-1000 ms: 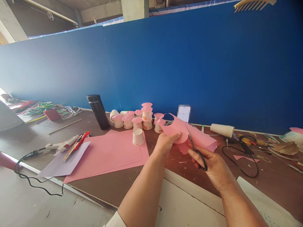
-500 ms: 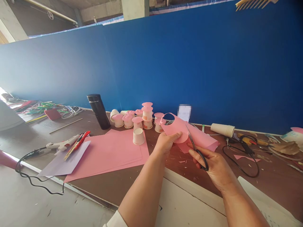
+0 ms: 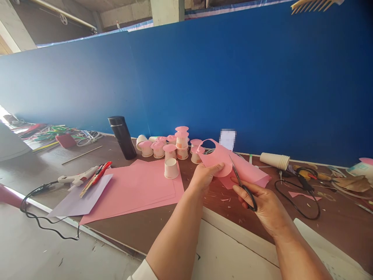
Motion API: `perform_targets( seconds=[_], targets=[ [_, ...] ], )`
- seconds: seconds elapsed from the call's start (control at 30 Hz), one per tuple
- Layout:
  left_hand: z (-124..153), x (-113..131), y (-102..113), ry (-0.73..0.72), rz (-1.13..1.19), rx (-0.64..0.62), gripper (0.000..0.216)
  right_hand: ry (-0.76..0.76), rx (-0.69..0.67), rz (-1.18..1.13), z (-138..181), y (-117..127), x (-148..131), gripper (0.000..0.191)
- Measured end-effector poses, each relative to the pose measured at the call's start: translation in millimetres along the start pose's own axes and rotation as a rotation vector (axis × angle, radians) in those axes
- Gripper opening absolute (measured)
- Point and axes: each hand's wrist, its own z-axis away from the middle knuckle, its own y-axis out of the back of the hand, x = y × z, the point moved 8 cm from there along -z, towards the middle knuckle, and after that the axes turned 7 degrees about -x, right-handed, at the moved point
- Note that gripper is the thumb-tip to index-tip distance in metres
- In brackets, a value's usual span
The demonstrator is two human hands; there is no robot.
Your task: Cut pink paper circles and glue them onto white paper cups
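Nearest me, on the right, the person's right hand (image 3: pixel 260 200) was curled around the dark handles of the scissors (image 3: pixel 239 181), their blades against the paper, while the left hand (image 3: pixel 204 177) was closed on the sheet, thumb pressed on top and most fingers hidden. That pink paper (image 3: pixel 249 171) was held up over the brown table (image 3: pixel 145 229), plain and smooth, bowed toward its right end, with a rounded lobe under the thumb and a big round bite at its far left, rimmed by a thin curling strip. Beyond stood pink-topped paper cups (image 3: pixel 158 149), then the blue partition (image 3: pixel 233 77).
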Motion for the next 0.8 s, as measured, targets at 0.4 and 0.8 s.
perform_targets(
  seconds=[0.4, 0.8],
  targets=[
    [0.2, 1.7, -0.1, 0.01, 0.0, 0.026, 0.038, 0.027, 0.028, -0.032, 3.1, -4.1, -4.5, 0.053],
    [0.3, 1.4, -3.2, -0.014, 0.013, -0.034, 0.037, 0.036, -0.006, -0.173, 1.7, -7.9, -2.6, 0.06]
  ],
)
